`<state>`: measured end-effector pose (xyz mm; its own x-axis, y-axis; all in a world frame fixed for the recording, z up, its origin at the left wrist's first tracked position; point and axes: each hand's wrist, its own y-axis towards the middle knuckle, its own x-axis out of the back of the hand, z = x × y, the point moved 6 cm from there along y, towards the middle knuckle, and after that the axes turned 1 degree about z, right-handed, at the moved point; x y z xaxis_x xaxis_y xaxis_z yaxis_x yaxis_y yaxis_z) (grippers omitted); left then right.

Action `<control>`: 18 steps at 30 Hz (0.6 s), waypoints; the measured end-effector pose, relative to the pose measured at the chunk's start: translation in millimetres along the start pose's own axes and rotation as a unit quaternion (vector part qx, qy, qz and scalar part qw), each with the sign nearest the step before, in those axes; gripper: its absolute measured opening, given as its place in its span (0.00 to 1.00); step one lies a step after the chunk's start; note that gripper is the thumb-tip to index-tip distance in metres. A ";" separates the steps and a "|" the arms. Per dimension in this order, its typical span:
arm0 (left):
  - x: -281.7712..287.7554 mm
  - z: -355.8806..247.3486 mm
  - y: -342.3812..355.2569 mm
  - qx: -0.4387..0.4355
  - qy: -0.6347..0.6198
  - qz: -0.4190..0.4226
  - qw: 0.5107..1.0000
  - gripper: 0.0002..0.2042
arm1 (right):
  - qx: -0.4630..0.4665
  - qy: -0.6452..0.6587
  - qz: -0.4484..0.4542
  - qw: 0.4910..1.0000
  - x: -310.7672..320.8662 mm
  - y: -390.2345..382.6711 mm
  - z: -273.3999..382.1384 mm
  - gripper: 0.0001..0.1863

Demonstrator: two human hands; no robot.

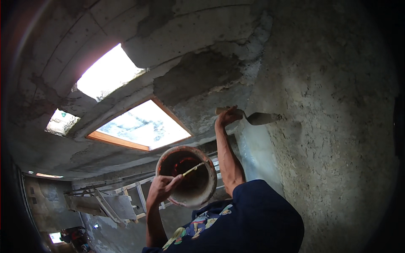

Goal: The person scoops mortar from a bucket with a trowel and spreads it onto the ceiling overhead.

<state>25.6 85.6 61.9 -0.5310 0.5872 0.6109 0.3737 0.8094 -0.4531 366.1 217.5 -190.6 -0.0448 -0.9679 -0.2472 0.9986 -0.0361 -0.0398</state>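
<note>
My right hand [229, 116] is raised to the wall, its fingers wrapped round the handle of a pointed trowel [260, 119]. The blade points right, with its tip at the rough plaster wall [329, 139]. In front of my chest, my left hand [160, 188] is closed at the left rim of a round bucket [211, 189]. A thin yellowish strip, seemingly the bucket's handle, runs from my thumb across the mouth. The bucket's mouth is turned towards me; dark shadow and a reddish patch show inside, and its contents are hard to make out.
A wood-framed window [145, 126] and bright wall openings [110, 72] are at the left. A dark patch of plaster [198, 74] marks the wall above. Wooden scaffolding [112, 204] stands lower left, with a dark cluttered area beyond.
</note>
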 end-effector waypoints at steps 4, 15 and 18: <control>3.5 3.3 -9.8 -0.005 -0.003 -0.027 1.000 0.28 | -0.085 -0.101 0.010 0.991 -62.3 -26.7 -61.8 0.29; 5.5 32.0 -13.3 0.116 -0.071 -0.059 0.989 0.27 | -0.335 0.087 0.283 0.894 -58.8 -34.3 -136.2 0.21; 1.1 38.4 -12.4 0.126 -0.084 -0.063 0.986 0.28 | -0.532 0.273 0.285 0.749 -21.0 -15.0 -142.7 0.19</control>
<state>-8.8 75.8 43.3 -0.6878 0.4551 0.5655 0.1071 0.8342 -0.5410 347.9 273.8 -323.0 0.0846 -0.4934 -0.8657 0.2832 0.8449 -0.4538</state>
